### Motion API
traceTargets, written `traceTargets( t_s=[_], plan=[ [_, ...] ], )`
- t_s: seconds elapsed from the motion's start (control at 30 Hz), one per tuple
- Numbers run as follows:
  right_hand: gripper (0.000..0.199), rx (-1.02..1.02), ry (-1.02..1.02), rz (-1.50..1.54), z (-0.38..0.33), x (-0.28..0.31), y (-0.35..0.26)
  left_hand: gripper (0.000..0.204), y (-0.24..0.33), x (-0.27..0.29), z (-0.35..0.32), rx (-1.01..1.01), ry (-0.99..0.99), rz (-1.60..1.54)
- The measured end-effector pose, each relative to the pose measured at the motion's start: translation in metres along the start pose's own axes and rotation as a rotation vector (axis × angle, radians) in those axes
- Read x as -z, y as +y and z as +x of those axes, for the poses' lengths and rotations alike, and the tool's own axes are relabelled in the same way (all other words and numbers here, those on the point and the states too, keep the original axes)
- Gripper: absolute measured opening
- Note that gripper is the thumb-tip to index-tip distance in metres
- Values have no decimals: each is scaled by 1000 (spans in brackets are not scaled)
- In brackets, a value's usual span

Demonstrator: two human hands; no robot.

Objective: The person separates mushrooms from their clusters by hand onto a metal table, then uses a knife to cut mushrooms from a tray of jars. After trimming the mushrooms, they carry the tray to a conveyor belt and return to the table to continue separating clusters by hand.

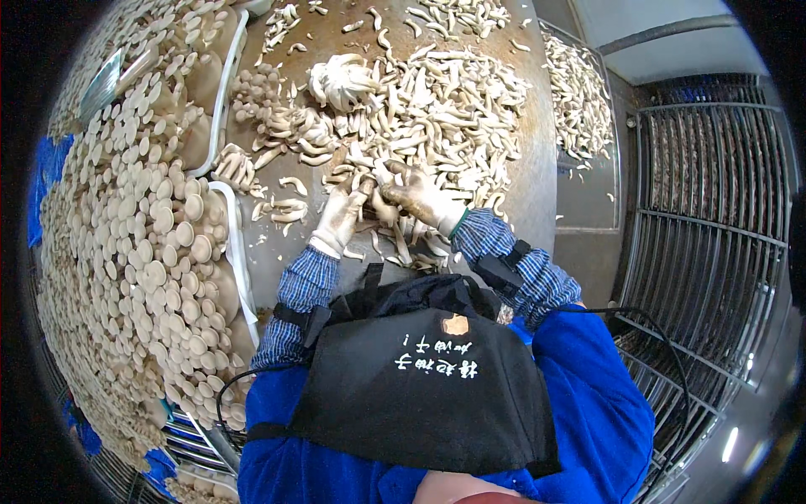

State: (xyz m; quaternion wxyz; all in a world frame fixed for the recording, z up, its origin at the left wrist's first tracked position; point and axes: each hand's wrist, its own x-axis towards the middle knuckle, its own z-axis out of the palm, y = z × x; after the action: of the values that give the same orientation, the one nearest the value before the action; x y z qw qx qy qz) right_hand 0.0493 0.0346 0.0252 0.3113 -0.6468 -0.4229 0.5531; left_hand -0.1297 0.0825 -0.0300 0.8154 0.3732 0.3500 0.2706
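Note:
Both my hands wear whitish, stained gloves and meet low over the near edge of a mushroom pile. My left hand (pixel 337 220) is closed, a pale mushroom (pixel 367 186) pinched at its fingertips. Right beside it my right hand (pixel 422 202) curls its fingers round a mushroom (pixel 385 210), partly hidden between the hands. Loose, long-stemmed mushrooms (pixel 457 109) are heaped just beyond. At the far side of the heap sits a whole white mushroom cluster (pixel 342 82), with smaller brownish clumps (pixel 256 88) to its left.
White-rimmed bins (pixel 238 252) packed with round-capped mushrooms (pixel 159 252) line the left. The metal table (pixel 281 262) carries scattered pieces. More loose mushrooms (pixel 579 97) lie in a tray at the right, near a tall metal rack (pixel 714 168). Blue plastic (pixel 52 172) shows at far left.

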Motion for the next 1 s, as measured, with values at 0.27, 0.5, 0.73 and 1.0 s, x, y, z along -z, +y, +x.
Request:
traceTargets(
  t_s=[0.27, 0.5, 0.73, 1.0],
  plan=[
    [58, 52, -125, -572, -11, 1, -18, 39, 17, -21, 12, -88, 120, 298],
    [44, 17, 12, -199, 1, 37, -3, 61, 27, 1, -4, -288, 409, 208],
    [60, -13, 256, -120, 7, 44, 31, 80, -1, 129, -65, -321, 405, 1783],
    [41, 1022, -6, -895, 13, -47, 36, 46, -8, 91, -8, -289, 429, 1000]
  ],
)
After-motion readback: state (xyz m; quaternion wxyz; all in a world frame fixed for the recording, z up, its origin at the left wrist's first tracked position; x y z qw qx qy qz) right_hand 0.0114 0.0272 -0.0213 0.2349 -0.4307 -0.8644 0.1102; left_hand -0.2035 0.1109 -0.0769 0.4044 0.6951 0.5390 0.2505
